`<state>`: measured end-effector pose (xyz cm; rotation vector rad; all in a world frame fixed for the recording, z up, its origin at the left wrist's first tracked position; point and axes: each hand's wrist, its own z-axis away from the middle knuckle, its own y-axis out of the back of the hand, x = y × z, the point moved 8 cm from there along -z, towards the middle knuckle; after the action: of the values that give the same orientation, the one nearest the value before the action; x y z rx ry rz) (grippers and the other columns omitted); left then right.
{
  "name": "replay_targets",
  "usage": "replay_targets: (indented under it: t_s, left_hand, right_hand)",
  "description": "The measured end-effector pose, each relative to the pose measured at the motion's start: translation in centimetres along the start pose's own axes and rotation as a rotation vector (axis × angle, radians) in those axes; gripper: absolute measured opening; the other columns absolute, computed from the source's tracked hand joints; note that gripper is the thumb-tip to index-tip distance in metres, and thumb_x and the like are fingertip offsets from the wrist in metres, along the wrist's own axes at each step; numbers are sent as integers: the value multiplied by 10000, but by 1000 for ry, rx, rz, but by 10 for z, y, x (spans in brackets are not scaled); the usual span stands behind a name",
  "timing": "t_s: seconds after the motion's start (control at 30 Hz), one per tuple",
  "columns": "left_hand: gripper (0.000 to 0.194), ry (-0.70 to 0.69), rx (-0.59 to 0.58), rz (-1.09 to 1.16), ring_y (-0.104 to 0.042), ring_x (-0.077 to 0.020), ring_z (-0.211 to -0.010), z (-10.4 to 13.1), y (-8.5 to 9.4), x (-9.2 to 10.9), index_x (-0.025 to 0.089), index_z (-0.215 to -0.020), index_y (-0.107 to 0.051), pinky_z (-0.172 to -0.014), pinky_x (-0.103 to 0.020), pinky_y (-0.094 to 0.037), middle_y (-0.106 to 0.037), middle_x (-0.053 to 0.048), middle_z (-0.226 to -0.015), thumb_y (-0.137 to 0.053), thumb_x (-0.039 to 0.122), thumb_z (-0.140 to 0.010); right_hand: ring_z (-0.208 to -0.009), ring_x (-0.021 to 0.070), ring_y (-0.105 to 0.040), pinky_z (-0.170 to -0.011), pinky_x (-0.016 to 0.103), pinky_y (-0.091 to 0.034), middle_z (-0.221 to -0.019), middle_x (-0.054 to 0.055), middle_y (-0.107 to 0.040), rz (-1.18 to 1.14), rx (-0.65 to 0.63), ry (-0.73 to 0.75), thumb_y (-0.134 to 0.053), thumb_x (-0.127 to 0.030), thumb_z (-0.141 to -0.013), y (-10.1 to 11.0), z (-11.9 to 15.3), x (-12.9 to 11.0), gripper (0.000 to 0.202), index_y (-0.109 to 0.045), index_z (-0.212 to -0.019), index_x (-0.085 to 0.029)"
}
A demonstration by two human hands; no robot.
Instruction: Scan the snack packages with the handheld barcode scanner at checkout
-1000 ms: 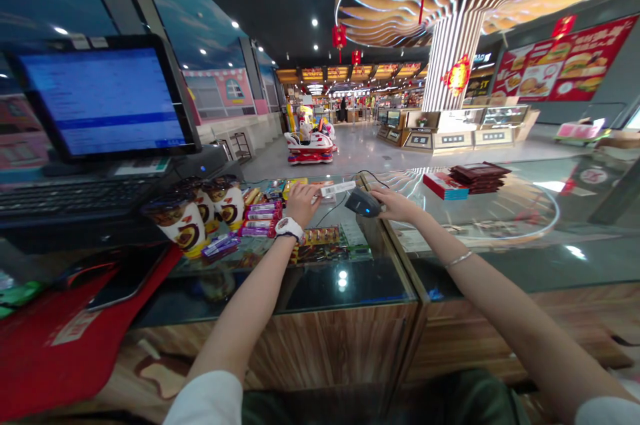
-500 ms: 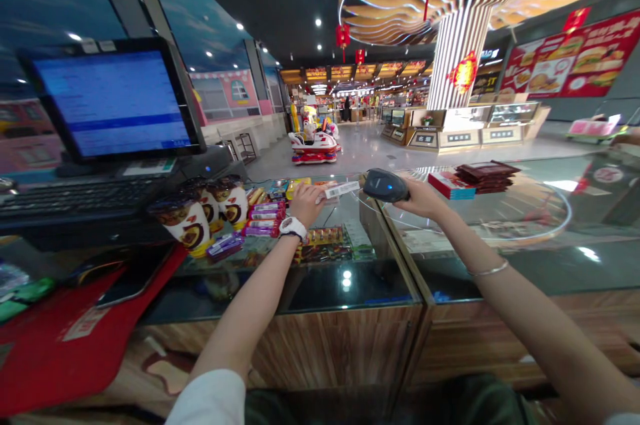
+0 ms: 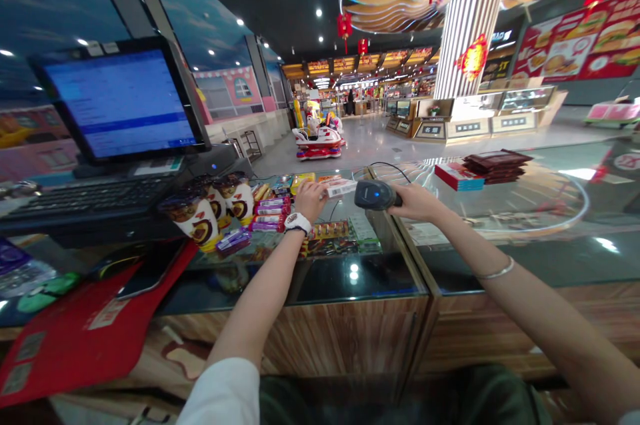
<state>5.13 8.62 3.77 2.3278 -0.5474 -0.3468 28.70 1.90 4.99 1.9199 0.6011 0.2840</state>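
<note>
My left hand, with a white watch on its wrist, is closed on a small flat box whose white side carries a barcode. In my right hand is a dark handheld barcode scanner with a lit blue light, its front end close to the box's barcode side. A cable runs behind it over the glass. Left of my left hand lie several purple-wrapped snack bars, beside several printed cups with dark tops. Other small colourful packs lie just behind that hand.
A monitor and keyboard stand at the left. A phone rests on a red sheet. On the right glass counter lie red-and-blue boxes and a stack of brown packets.
The scanner has moved slightly left, nearer the box in my left hand. My view has shifted a little. Both hands keep their holds.
</note>
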Motion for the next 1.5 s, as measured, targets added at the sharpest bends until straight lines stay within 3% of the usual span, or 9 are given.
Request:
replay_targets:
  t_s: [0.87, 1.0, 1.13, 1.33, 1.5]
  left_hand:
    - [169, 18, -28, 8, -632, -266, -1064, 0, 1, -1, 226, -1022, -684, -1132, -499, -350, -749, -74, -1044, -590, 231, -882]
    - [174, 26, -15, 13, -639, -269, -1061, -1, 3, -2, 230, -1012, -687, -1135, -511, -348, -748, -75, -1035, -611, 206, -858]
    - [171, 37, 6, 19, -645, -266, -1059, -2, 5, -2, 236, -1008, -687, -1138, -508, -345, -750, -68, -1032, -608, 204, -860]
    - [171, 37, 37, 27, -640, -265, -1080, -2, 10, 1, 233, -1020, -682, -1146, -502, -331, -749, -64, -1064, -603, 212, -870]
    - [173, 26, 68, 28, -642, -258, -1070, -2, 13, 5, 234, -1022, -682, -1153, -493, -324, -749, -55, -1060, -599, 207, -873]
  right_hand:
    - [-866, 295, -707, -666, 298, -420, -945, 116, -760, 43, -28, -21, -576, -365, -818, -3, -1, 0, 345, -637, -1093, -165]
    - [-852, 288, -707, -657, 297, -421, -979, 106, -750, 32, -52, -28, -571, -390, -836, -15, -1, 6, 429, -569, -1205, -172]
    - [-904, 271, -698, -720, 308, -455, -1072, 115, -722, -120, -71, 21, -576, -334, -831, -34, -3, 13, 539, -449, -1322, -152]
    - [-1079, 274, -636, -910, 370, -478, -1203, 158, -648, -253, -68, 106, -573, -189, -769, -56, -10, 23, 508, -486, -1265, -121]
    - [-1146, 282, -608, -974, 430, -469, -1248, 150, -632, -258, -102, 171, -568, -147, -777, -69, -14, 25, 561, -494, -1333, -139]
